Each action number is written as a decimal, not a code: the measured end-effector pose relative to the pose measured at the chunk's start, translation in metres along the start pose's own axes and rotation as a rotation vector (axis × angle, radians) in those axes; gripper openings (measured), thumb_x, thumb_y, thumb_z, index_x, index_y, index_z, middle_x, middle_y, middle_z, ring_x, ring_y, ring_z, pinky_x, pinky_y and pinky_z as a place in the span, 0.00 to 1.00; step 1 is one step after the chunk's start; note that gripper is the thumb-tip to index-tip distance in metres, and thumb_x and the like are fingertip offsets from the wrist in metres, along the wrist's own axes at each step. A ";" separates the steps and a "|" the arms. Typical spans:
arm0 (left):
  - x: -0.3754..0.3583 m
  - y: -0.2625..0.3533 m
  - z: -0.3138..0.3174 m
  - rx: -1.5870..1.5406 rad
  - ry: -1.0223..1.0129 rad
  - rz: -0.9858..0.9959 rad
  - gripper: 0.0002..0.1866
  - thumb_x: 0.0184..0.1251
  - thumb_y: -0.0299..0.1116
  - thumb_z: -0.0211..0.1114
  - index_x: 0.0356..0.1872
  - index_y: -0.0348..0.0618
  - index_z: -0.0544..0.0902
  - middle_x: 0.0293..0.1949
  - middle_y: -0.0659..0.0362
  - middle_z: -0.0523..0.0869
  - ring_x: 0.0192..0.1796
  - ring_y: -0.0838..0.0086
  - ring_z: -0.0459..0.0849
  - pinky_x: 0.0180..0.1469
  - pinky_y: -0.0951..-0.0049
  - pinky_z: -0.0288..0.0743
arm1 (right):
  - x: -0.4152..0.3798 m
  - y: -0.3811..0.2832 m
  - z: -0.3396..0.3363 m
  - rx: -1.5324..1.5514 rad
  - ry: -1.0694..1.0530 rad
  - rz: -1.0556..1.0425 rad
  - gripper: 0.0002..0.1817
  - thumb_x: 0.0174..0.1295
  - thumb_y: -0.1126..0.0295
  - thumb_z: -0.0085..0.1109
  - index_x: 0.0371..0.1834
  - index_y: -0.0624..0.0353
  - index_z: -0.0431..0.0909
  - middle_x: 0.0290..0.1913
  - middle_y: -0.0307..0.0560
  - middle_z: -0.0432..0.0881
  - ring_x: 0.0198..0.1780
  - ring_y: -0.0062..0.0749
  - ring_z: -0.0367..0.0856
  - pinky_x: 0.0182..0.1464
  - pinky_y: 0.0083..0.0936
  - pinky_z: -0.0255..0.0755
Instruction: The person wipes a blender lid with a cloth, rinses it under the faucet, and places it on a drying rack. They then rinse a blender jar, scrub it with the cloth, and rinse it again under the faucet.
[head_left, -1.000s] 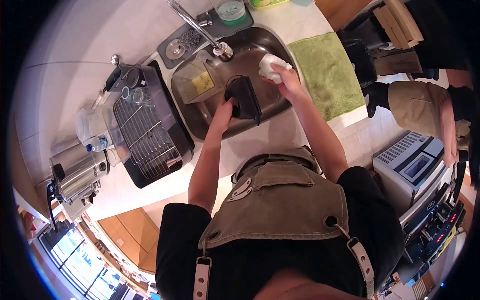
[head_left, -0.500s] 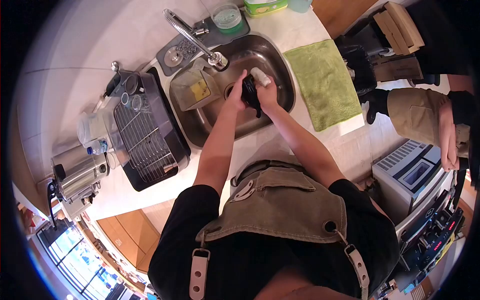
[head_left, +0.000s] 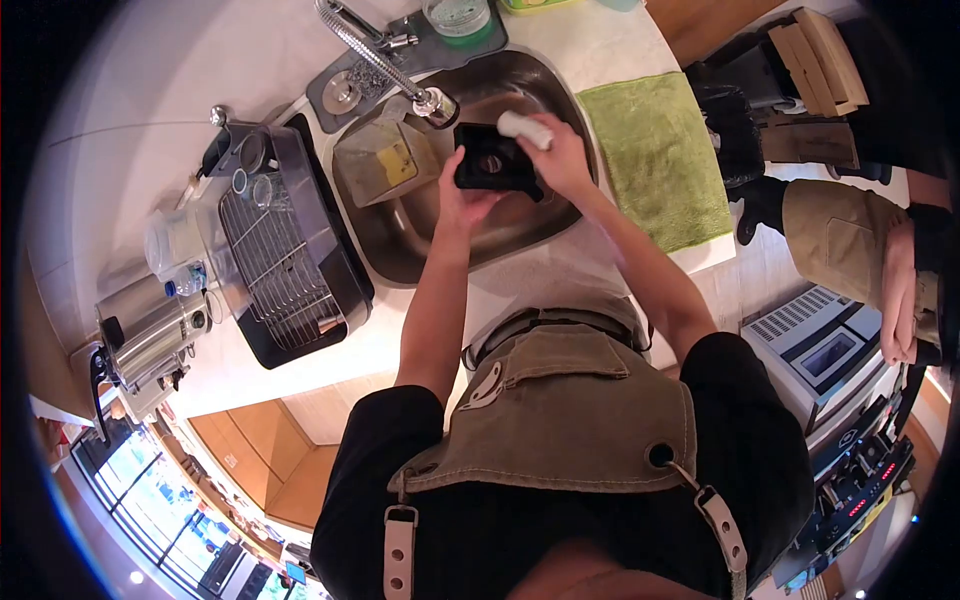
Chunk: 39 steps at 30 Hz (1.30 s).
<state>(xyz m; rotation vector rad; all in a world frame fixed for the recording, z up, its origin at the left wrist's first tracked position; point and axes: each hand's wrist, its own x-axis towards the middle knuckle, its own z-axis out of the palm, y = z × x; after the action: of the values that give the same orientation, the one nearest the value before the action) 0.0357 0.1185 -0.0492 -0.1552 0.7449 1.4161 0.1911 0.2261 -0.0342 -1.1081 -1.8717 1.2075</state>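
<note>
Over the sink (head_left: 430, 255), my left hand (head_left: 462, 200) grips a black squarish part (head_left: 508, 176) by its left edge. The part has a round detail in its middle and a tab at its lower right. My right hand (head_left: 564, 160), at the part's right side, is closed on a white sponge-like piece (head_left: 525, 128), rolled or oblong in shape. To the left, a clear squarish container (head_left: 362, 172) lies in the sink, with something yellow (head_left: 397, 160) showing at it. The faucet head (head_left: 436, 106) hangs just above the black part.
Left of the sink stands a dish rack (head_left: 280, 265) with cups at its back. A green towel (head_left: 655, 160) lies on the right counter. Behind the sink is a tub of green liquid (head_left: 458, 18). Another person's hand (head_left: 899, 290) shows at far right.
My hands have moved apart, and the black part has turned so its broad face points up. The white piece has shifted slightly up and right. The head view has shifted slightly.
</note>
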 end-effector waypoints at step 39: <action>0.031 -0.033 -0.005 0.908 0.356 0.613 0.32 0.75 0.53 0.59 0.66 0.35 0.75 0.60 0.50 0.81 0.59 0.67 0.79 0.64 0.70 0.69 | 0.021 0.071 0.051 1.060 -0.395 0.708 0.06 0.58 0.75 0.59 0.37 0.62 0.82 0.35 0.46 0.85 0.37 0.35 0.85 0.43 0.32 0.78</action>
<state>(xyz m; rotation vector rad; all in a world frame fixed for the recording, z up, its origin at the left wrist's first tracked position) 0.0636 0.1359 -0.0810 0.5879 1.7659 1.4821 0.1600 0.2406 -0.1172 -0.9146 -0.7178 2.5289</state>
